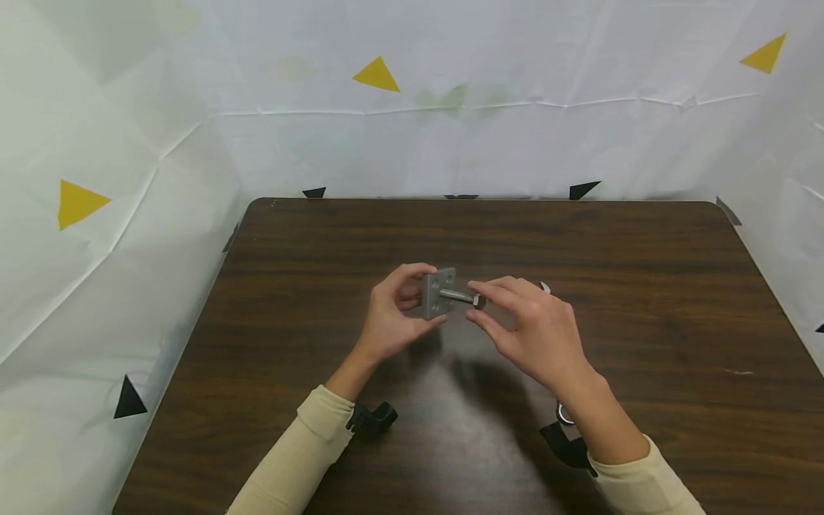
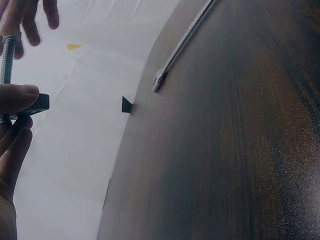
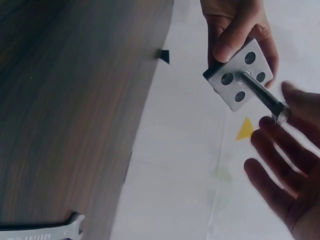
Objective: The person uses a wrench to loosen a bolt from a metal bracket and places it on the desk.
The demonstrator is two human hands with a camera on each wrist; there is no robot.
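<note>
only a wrench point(image 2: 181, 46) lies on the table point(image 1: 644, 286) beyond the hands.

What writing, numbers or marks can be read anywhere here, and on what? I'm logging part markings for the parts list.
Wrench: faint stamped characters along the handle, too small and blurred to read.
Square metal plate: four holes, no writing visible.
Bolt: no marking legible on its head or shank.
White backdrop: only plain yellow triangles and black triangles, without letters or digits.
Nothing else carries text.
</note>
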